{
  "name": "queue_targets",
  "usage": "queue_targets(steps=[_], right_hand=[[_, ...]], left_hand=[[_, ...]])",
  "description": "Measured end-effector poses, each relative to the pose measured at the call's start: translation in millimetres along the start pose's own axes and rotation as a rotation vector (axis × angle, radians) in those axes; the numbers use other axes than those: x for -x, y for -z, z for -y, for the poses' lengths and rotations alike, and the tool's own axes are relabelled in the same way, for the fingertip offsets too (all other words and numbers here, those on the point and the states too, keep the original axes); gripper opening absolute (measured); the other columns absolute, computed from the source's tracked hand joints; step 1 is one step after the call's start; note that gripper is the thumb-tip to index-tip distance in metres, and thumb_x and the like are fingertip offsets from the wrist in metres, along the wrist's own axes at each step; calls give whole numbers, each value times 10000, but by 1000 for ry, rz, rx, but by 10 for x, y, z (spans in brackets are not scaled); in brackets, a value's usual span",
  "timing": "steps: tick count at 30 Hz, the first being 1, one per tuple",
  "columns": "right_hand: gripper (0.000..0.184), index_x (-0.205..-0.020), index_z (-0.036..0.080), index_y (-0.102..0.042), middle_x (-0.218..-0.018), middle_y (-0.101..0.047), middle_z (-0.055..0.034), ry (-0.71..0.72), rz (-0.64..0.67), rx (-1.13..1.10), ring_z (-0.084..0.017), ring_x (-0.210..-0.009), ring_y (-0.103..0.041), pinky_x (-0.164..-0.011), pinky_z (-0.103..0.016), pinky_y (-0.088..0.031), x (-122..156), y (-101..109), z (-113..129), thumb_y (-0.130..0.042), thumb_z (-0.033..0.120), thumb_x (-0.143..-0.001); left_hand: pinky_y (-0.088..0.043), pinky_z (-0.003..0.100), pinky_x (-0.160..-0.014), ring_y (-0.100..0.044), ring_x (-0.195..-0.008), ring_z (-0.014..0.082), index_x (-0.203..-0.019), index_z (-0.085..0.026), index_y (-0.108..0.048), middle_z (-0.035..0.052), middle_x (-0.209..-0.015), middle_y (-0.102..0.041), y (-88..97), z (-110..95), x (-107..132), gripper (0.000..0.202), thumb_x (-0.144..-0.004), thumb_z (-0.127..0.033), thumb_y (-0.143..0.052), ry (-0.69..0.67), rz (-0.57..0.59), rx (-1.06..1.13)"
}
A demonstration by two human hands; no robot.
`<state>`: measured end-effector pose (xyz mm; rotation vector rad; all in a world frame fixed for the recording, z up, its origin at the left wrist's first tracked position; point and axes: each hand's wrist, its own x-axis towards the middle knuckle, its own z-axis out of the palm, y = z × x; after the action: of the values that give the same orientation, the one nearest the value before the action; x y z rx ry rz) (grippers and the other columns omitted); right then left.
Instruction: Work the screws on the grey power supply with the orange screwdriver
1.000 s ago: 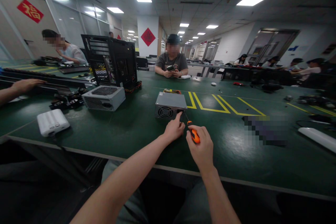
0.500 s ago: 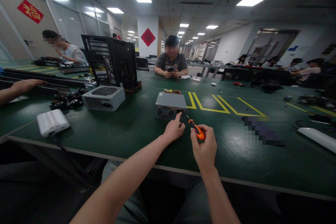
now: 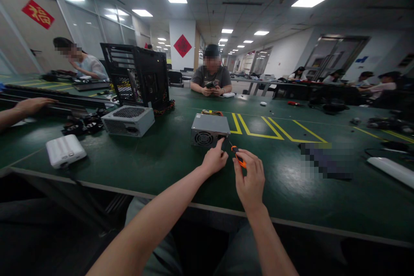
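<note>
Power supply [image 3: 209,130], grey metal, flat on green table [image 3: 161,155], round fan grille toward the camera. At its near right corner, left hand [image 3: 214,160]: forefinger stretched out and touching the front face, other fingers loosely curled, gripping nothing. Just right of that, right hand [image 3: 250,179] closed around orange-and-black screwdriver [image 3: 238,156], shaft slanting up and left toward the same corner of the power supply; tip contact too small to tell. Left of the power supply, well apart, second power supply [image 3: 128,120] with mesh top; behind that, open black computer case [image 3: 137,73]. Farther left, near the table edge, white block [image 3: 65,150]. Right of the power supply, yellow lines [image 3: 258,131] on the tabletop. Beyond the power supply, across the table, seated person [image 3: 211,75] with a phone in both hands. Far left, co-worker's hand [image 3: 30,104] lying flat.
</note>
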<state>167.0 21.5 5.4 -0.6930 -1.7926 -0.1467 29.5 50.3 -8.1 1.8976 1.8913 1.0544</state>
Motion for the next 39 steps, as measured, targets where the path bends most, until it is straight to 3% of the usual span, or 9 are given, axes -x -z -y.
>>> queue_targets(steps=[5,11,18,26,31,35,39], right_hand=[[243,-1069,186,-489,-1090,-573,-100,16,13,-14,-197,-1011,-517,-864,-390,-431,-15,1,35,-467,132,-833],[131,-959,221,-542,-1074,-515,-97,-12,27,-16,-212,-999,-510,-813,-416,-468,-12,-3,28,-489,218,-839],[302,-1140,207,-432,-1131,-529,-106,-35,21,-87,-203,-1071,-506,-884,-422,-453,2,-36,22,-440,141,-845],[185,-1023,202,-492,-1080,-522,-106,-53,13,-28,-220,-1028,-499,-863,-447,-449,12,-45,-15,-493,197,-838],[282,-1120,192,-423,-1106,-501,-122,-62,-38,-81,-220,-1067,-494,-863,-448,-457,-31,-50,23,-437,154,-841],[291,-1119,184,-416,-1115,-486,-127,-11,-5,-70,-216,-1073,-487,-851,-413,-463,-122,-52,33,-450,162,-831],[212,-1044,202,-464,-1015,-536,-99,91,34,83,-222,-959,-506,-798,-404,-447,-238,-54,-35,-490,233,-837]], left_hand=[[-458,251,-653,-600,-587,156,-1365,-164,-253,-20,-633,-636,-4,3,-6,601,-787,-214,-408,-2,-1,-2],[-449,245,-630,-591,-578,156,-1361,-154,-260,-20,-633,-626,13,-19,-4,603,-780,-203,-414,8,0,-13],[-455,257,-670,-600,-598,158,-1374,-153,-234,-14,-642,-637,7,-11,-2,614,-785,-200,-403,3,20,-1],[-451,264,-661,-592,-591,159,-1369,-164,-240,-14,-645,-631,16,-16,0,610,-784,-202,-409,19,18,-9],[-456,265,-687,-600,-602,154,-1380,-165,-217,-18,-655,-643,20,-4,-1,623,-790,-209,-413,7,31,1],[-460,270,-673,-614,-625,169,-1375,-162,-236,-9,-663,-651,22,-2,-4,619,-786,-211,-416,-11,10,0],[-464,278,-690,-634,-681,186,-1373,-155,-245,7,-687,-663,43,-26,4,603,-798,-218,-416,1,14,3]])
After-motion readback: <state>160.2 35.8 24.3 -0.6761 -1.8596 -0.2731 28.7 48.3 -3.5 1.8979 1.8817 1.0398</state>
